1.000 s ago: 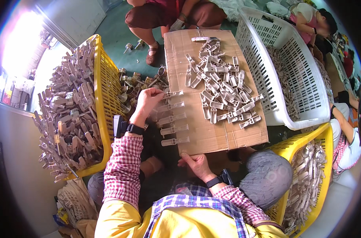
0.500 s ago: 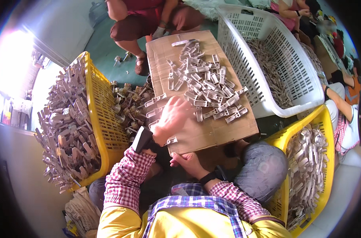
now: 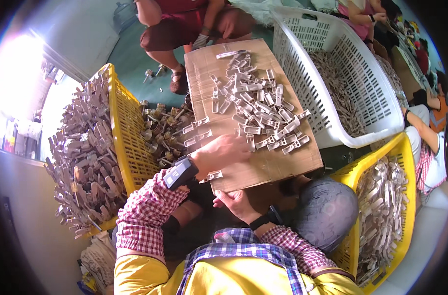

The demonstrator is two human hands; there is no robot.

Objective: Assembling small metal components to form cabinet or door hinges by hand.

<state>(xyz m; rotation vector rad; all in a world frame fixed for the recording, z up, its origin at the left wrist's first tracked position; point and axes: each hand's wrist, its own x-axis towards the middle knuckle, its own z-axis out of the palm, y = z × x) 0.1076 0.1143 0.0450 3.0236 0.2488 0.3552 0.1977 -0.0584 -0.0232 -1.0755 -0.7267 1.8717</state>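
Left hand (image 3: 225,151) has shifted toward the pale, oblong clips (image 3: 253,87), grip unclear; right hand (image 3: 238,202) pinches creased brown cardboard (image 3: 265,169).

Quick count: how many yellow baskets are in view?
2. One yellow basket stands left of the cardboard, heaped with parts; the other is right of the right knee, also loaded. Others could be hidden behind the white basket.

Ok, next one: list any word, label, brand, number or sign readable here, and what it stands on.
No text can be read.
Black, box-shaped device on the left wrist: pale marks on its face, too small to read.
Off-white, crumpled sack at lower left: faint marks, too blurred to read.
Brown, flat cardboard sheet: no lettering visible.
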